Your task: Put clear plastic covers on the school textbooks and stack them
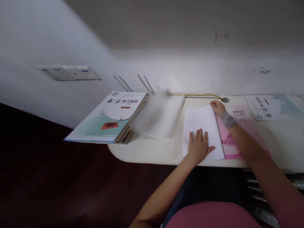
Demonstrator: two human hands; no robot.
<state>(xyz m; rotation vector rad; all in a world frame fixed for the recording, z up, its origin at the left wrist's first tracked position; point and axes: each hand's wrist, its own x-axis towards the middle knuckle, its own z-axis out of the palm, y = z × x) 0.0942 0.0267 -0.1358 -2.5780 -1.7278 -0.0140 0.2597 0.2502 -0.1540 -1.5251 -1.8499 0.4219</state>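
A white sheet of paper (201, 123) lies on the cream desk (147, 152) in front of me. My left hand (199, 146) rests flat on the sheet's near end, fingers spread. My right hand (217, 107) sits at the sheet's far right corner with its fingers curled on the paper's edge; a grey band is on that wrist. Under the sheet's right side lies a pink book (239, 126). To the left of the sheet a white page or sheet (156, 117) is smeared by motion.
A stack of books (109, 118) with a teal and white cover overhangs the desk's left end. Another booklet (273, 107) lies at the far right. A yellow cable (201, 94) runs along the wall. Sockets (68, 72) sit on the left wall.
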